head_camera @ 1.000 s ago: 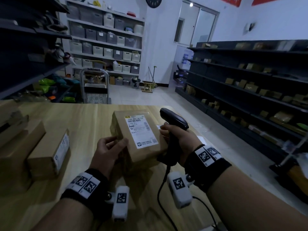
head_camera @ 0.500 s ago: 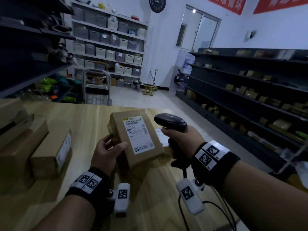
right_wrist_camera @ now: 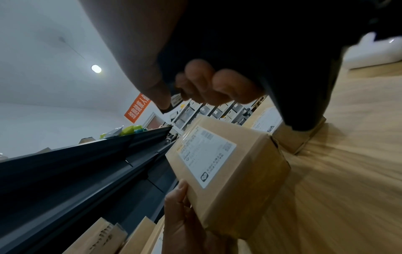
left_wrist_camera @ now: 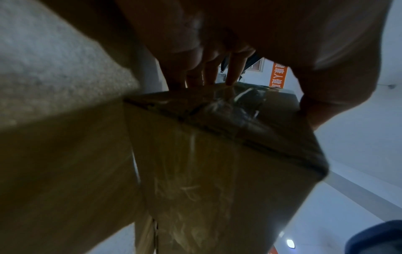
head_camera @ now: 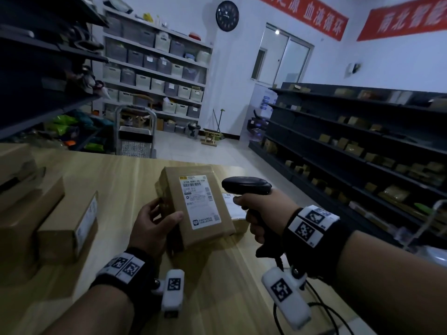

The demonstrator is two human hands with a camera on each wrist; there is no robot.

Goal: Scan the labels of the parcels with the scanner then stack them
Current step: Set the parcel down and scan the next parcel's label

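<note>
My left hand (head_camera: 154,221) grips a brown cardboard parcel (head_camera: 193,204) by its left edge, thumb on top, and holds it tilted above the wooden table (head_camera: 116,175). Its white shipping label (head_camera: 199,201) faces up. The same parcel (right_wrist_camera: 228,171) shows in the right wrist view, and its taped underside (left_wrist_camera: 217,154) fills the left wrist view. My right hand (head_camera: 261,213) grips the handle of a black barcode scanner (head_camera: 246,186), whose head sits just right of the label. Another labelled parcel (head_camera: 232,211) lies on the table behind the held one, partly hidden.
Several brown parcels (head_camera: 70,228) sit stacked on the left of the table. The scanner's black cable (head_camera: 321,308) trails off near my right forearm. Dark shelving (head_camera: 350,146) with small boxes runs along the right; a trolley (head_camera: 135,139) stands beyond the table's far edge.
My right hand has drawn the scanner to the right, off the parcel, and turned its head level. My left hand has shifted the parcel slightly left and tilted it.
</note>
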